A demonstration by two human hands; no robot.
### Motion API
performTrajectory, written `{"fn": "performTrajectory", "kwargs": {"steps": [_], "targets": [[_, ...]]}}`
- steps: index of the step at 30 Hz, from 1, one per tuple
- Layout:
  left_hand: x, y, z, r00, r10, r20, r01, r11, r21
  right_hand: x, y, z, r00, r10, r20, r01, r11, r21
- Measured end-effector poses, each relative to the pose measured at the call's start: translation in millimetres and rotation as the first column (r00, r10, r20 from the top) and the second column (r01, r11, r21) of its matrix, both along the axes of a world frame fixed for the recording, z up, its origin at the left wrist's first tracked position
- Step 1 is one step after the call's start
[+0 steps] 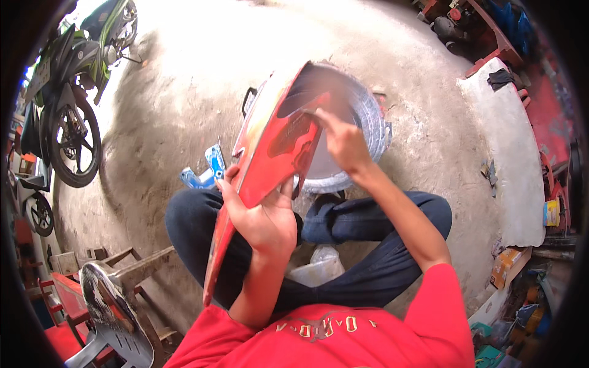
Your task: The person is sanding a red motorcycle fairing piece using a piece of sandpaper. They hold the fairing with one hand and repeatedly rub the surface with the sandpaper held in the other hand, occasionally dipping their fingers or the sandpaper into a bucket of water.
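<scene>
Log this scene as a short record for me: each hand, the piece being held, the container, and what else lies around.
Left hand: gripping the long, tapered, glossy red panel near its middle
Right hand: fingertips at the panel's wider upper part; any small thing under them cannot be made out
Panel pose: slanted, narrow end toward the person
Container: round grey basin, partly hidden behind the panel
Nearby: angular blue-and-white piece on the bare concrete floor, left of the basin
Background: dark motorcycle, upper left
</scene>
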State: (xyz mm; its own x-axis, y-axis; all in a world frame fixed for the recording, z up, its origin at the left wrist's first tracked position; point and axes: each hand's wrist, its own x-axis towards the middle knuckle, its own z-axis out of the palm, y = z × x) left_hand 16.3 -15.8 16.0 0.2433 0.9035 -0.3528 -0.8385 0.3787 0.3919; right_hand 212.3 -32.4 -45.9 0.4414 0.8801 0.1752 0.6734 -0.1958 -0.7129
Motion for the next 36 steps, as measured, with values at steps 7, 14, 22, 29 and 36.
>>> {"fn": "performTrajectory", "kwargs": {"steps": [7,14,22,29,36], "targets": [[-5,1,-2,1.0,-0.008,0.016,0.008,1.0,0.028,-23,-9,8,0.945,0.209,0.251,-0.289,0.895,0.341],[-7,2,-1,1.0,0.012,-0.019,-0.011,0.999,0.031,-48,-12,6,0.9,0.229,0.372,-0.381,0.829,0.411],[-7,1,-1,1.0,0.017,-0.011,-0.016,1.0,0.021,-45,-8,-1,0.944,0.098,0.314,-0.207,0.918,0.338],[-3,2,2,1.0,-0.016,-0.026,0.016,1.0,0.015,-6,4,-3,0.995,-0.068,0.07,0.071,0.997,-0.04],[-6,0,-4,0.999,-0.038,-0.016,0.039,0.998,0.055,-28,-2,2,0.93,0.165,0.329,-0.279,0.9,0.336]]}}
